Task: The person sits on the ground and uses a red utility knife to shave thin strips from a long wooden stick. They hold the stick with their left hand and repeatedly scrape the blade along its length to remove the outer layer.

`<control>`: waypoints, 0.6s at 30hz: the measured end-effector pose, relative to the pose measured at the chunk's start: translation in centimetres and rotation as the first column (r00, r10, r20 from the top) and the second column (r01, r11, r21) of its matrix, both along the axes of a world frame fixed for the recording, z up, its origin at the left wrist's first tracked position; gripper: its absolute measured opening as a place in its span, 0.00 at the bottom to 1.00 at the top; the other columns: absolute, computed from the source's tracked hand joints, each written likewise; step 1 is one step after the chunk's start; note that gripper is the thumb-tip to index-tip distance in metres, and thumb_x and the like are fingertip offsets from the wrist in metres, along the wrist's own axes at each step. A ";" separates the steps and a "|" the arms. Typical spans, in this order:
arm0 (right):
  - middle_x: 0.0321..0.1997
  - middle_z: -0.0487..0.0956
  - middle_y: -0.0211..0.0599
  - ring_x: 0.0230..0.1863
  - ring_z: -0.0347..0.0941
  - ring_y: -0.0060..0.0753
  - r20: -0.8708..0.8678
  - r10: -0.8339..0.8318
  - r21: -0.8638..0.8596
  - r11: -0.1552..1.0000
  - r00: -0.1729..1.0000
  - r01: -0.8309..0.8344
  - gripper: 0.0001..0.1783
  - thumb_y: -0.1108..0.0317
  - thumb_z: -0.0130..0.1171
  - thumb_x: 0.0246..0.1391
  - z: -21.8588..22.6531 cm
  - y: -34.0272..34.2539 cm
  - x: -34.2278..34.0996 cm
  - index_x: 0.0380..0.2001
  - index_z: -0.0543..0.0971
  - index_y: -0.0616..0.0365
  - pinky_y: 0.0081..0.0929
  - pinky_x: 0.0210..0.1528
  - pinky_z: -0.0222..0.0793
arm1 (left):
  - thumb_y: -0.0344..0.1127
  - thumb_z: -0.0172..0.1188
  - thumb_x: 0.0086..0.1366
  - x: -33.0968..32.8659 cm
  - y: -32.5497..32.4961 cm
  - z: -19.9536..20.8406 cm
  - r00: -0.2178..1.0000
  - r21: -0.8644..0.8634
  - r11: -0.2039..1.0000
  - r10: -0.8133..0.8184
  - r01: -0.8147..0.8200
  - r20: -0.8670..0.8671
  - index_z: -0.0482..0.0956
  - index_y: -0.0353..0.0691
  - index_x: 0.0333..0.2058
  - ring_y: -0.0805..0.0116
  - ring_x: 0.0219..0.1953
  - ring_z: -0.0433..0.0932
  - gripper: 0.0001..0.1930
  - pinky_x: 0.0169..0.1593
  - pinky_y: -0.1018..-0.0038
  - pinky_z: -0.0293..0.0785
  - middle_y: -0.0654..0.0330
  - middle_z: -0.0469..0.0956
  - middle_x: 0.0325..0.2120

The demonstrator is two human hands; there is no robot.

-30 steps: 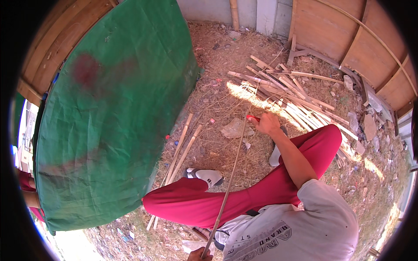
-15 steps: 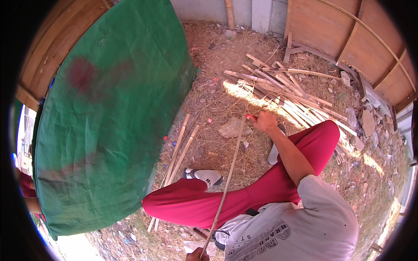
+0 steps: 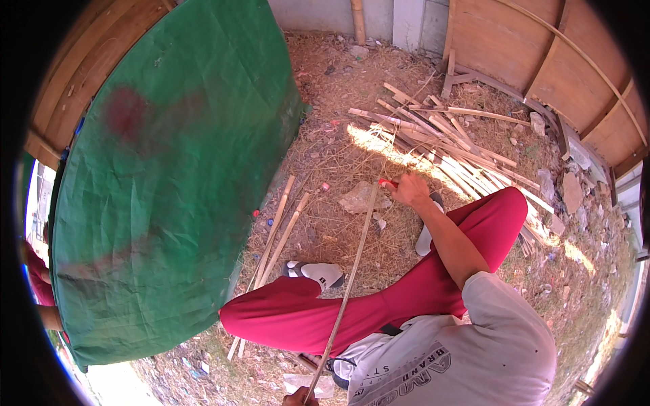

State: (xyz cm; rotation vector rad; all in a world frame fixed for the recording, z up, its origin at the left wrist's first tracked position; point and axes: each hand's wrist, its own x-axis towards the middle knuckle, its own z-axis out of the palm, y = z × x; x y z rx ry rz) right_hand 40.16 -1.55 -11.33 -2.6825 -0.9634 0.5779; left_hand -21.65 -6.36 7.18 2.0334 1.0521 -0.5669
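The left hand (image 3: 298,398), at the lower edge, curls closed around the near end of a thin strip (image 3: 353,272); the strip slants to the centre, where the right hand (image 3: 411,189) grips a red tool (image 3: 387,183). Sticks (image 3: 455,145) lie piled upper right.

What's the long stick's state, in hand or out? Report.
In hand: the left hand grips the stick near the picture's lower edge.

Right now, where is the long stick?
In the head view, the long stick slants from the left hand at the bottom edge, over the trousers, up beside the right hand.
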 end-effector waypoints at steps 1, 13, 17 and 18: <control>0.37 0.85 0.52 0.44 0.83 0.55 -0.006 0.006 0.012 1.000 1.000 -0.006 0.26 0.37 0.57 0.62 0.3 0.0 -0.2 0.41 0.89 0.46 0.50 0.48 0.78 | 0.33 0.56 0.64 -0.4 0.0 -0.2 1.000 0.012 0.999 -0.030 0.030 -0.002 0.75 0.37 0.37 0.34 0.36 0.79 0.06 0.37 0.47 0.74 0.40 0.79 0.30; 0.34 0.86 0.47 0.39 0.84 0.52 0.025 0.023 -0.022 1.000 0.999 -0.022 0.25 0.38 0.56 0.63 0.5 0.0 -0.5 0.48 0.88 0.41 0.48 0.46 0.79 | 0.32 0.58 0.62 -1.9 -0.1 -0.5 0.981 0.061 0.998 0.004 -0.016 0.194 0.75 0.37 0.35 0.35 0.36 0.77 0.05 0.38 0.49 0.73 0.42 0.77 0.30; 0.34 0.86 0.48 0.39 0.84 0.52 0.034 0.030 -0.024 0.999 0.999 -0.029 0.26 0.37 0.56 0.63 0.6 -0.1 -0.6 0.49 0.88 0.43 0.48 0.46 0.79 | 0.31 0.58 0.62 -1.1 0.6 0.3 0.996 -0.013 1.000 -0.020 0.021 0.091 0.75 0.37 0.34 0.36 0.36 0.76 0.05 0.38 0.50 0.72 0.43 0.76 0.30; 0.34 0.86 0.49 0.39 0.84 0.52 0.037 0.031 -0.024 0.999 0.999 -0.030 0.27 0.37 0.56 0.63 0.7 -0.1 -0.7 0.49 0.88 0.43 0.47 0.47 0.79 | 0.31 0.58 0.61 -1.4 0.6 0.1 0.995 -0.012 0.999 -0.031 0.033 0.096 0.74 0.37 0.33 0.36 0.36 0.76 0.05 0.38 0.50 0.72 0.43 0.76 0.30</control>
